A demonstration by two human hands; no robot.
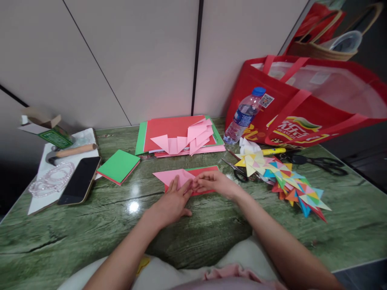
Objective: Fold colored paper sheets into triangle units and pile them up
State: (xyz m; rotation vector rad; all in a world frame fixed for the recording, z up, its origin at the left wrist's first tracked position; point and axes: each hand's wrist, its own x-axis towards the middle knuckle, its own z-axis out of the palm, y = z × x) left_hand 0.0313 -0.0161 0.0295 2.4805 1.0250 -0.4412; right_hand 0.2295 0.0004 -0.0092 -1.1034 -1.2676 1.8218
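Observation:
A pink paper (pixel 172 176) folded into a triangle lies on a red sheet (pixel 208 172) at the middle of the green table (pixel 90 225). My left hand (pixel 173 200) lies flat on the paper's near edge, fingers stretched out. My right hand (pixel 213 183) rests beside it with its fingers curled down on the fold, fingertips meeting those of the left hand.
A stack of red, green and pink sheets with folded pink pieces (pixel 184 139) lies behind. Green square pad (pixel 119 165), phone (pixel 80 180), bead bracelets (pixel 53 179) and hammer (pixel 71 152) are left. Water bottle (pixel 243 117), red bag (pixel 305 100), scissors (pixel 323 163), folded coloured stars (pixel 287 181) are right.

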